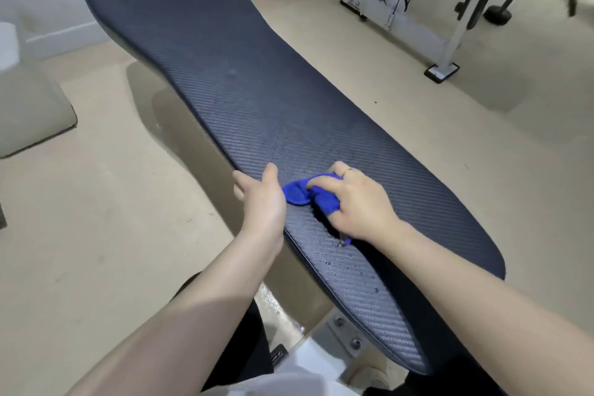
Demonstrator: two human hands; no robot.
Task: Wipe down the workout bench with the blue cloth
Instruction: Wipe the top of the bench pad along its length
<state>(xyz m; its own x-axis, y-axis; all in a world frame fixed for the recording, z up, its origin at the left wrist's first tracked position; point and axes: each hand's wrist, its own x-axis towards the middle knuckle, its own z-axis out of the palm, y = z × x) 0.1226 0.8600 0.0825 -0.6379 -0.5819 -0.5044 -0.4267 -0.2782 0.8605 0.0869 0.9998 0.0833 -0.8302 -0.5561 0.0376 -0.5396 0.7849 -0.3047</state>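
**Colours on and around your bench**

Your workout bench is dark navy-black with a fine diagonal carbon-weave pattern. The cloth you hold is vivid royal blue. You wear a gold ring. The carpet is pale beige; the machine frame behind is white with black feet.

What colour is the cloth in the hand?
Bright blue. The cloth shows best in the head view, bunched under the right hand.
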